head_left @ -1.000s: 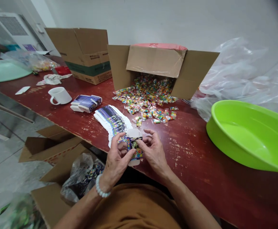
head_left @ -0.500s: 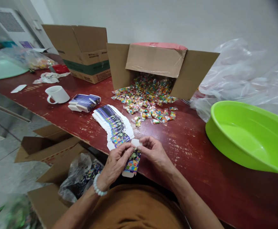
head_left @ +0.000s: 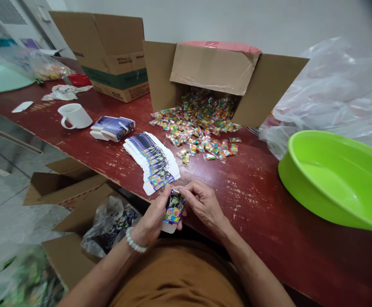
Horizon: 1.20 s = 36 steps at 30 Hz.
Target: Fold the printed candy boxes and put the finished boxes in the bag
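Observation:
My left hand point(head_left: 152, 219) and my right hand point(head_left: 203, 204) together hold a small printed paper carton point(head_left: 173, 209) at the near edge of the red table point(head_left: 269, 213). The left hand's fingers wrap the carton from below, and the right hand's fingertips pinch its top end. Just beyond the hands lies a fanned stack of flat printed cartons point(head_left: 152, 160). Farther back, wrapped candies point(head_left: 201, 128) spill from a cardboard box point(head_left: 217, 72) lying on its side.
A green basin point(head_left: 339, 179) sits on the right with clear plastic bags point(head_left: 329, 94) behind it. A white mug point(head_left: 73, 116), a bundle of cartons point(head_left: 113, 128) and a second cardboard box point(head_left: 112, 55) are on the left. Open boxes and a bag point(head_left: 109, 226) stand on the floor.
The carton's top flap, open a second ago, is now folded down. Both hands have kept hold of the carton and turned it slightly at the table's edge.

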Available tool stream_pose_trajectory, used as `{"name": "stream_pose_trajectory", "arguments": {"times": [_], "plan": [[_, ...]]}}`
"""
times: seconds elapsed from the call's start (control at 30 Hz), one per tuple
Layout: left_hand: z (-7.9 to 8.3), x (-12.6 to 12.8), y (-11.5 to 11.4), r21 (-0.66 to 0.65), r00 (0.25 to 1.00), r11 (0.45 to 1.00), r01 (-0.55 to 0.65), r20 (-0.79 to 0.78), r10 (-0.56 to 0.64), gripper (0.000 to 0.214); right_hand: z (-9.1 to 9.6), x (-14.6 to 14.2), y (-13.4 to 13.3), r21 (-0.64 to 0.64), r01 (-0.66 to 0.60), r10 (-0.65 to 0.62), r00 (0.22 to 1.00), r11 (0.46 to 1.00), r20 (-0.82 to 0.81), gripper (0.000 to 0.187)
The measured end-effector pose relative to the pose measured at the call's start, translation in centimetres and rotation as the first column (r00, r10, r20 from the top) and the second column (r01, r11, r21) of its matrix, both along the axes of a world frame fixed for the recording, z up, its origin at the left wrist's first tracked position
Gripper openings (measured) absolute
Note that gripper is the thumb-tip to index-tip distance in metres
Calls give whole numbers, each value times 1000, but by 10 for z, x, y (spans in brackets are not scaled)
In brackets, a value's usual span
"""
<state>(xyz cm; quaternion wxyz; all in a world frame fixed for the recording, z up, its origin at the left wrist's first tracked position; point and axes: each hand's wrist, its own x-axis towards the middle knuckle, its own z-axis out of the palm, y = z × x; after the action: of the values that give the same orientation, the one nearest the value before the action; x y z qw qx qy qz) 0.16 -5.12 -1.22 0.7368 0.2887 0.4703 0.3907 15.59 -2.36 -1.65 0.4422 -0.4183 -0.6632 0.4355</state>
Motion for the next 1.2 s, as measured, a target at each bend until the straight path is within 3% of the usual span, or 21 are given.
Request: {"name": "stream_pose_trajectory", "arguments": {"times": [0.07, 0.17, 0.23, 0.3, 0.4, 0.47, 0.57, 0.63, 0.73, 0.8, 0.83, 0.87, 0.97, 1.03, 1.1, 1.2], "plan": [[-3, 2, 1, 43, 1000, 999, 7, -15, -7, 66, 2, -2, 1, -173, -18, 5, 997, 985, -78, 18], [-6, 3, 1, 111, 996, 994, 12, -92, -1, 71, 6, -6, 3, -392, -138, 43, 970, 910, -240, 24], [-6, 2, 2, 137, 987, 991, 5, -157, 17, 74, 7, -8, 5, -452, -172, 18, 945, 875, -326, 27], [-6, 0, 2, 158, 979, 988, 1, -202, 31, 75, 7, -10, 6, -455, -159, -13, 936, 876, -352, 27], [-7, -5, 2, 185, 969, 983, 21, -245, 25, 75, 5, -8, 7, -309, -89, 4, 964, 947, -267, 20], [-9, -7, 2, 193, 965, 981, 37, -261, 15, 74, 5, -5, 5, -169, -118, 82, 976, 979, -203, 16], [-11, -6, 2, 166, 978, 986, 19, -208, 16, 72, 7, 0, -2, -42, -206, 200, 973, 978, -119, 15], [-11, -3, 1, 139, 991, 990, -2, -132, 21, 69, 6, 2, -4, 26, -214, 214, 977, 977, -10, 13], [-9, -2, -6, 89, 1000, 996, -1, -10, 2, 55, -3, 13, 12, 102, -248, 230, 960, 963, 161, 16], [-8, -4, -15, 40, 997, 999, 20, 79, -23, 48, -10, 34, 40, 137, -152, 109, 954, 979, 279, 21], [-8, -6, -20, 14, 992, 999, 40, 117, -42, 46, -13, 48, 59, 179, -1, -68, 923, 984, 379, 24], [-9, -9, -25, -11, 988, 998, 63, 141, -60, 43, -16, 65, 79, 223, 175, -266, 829, 959, 492, 27], [-16, -25, -38, -89, 991, 993, 80, 114, -69, 37, -23, 115, 135, 242, 423, -478, 646, 873, 595, 42], [-21, -43, -41, -112, 998, 993, 48, 41, -43, 34, -30, 137, 157, 229, 450, -482, 599, 863, 640, 46], [-23, -67, -42, -79, 997, 996, 46, -64, -51, 36, -39, 147, 163, 232, 406, -447, 590, 884, 673, 42], [-20, -104, -39, -35, 928, 977, 211, -307, -212, 49, -54, 141, 149, 272, 288, -395, 604, 918, 692, 33]]}}
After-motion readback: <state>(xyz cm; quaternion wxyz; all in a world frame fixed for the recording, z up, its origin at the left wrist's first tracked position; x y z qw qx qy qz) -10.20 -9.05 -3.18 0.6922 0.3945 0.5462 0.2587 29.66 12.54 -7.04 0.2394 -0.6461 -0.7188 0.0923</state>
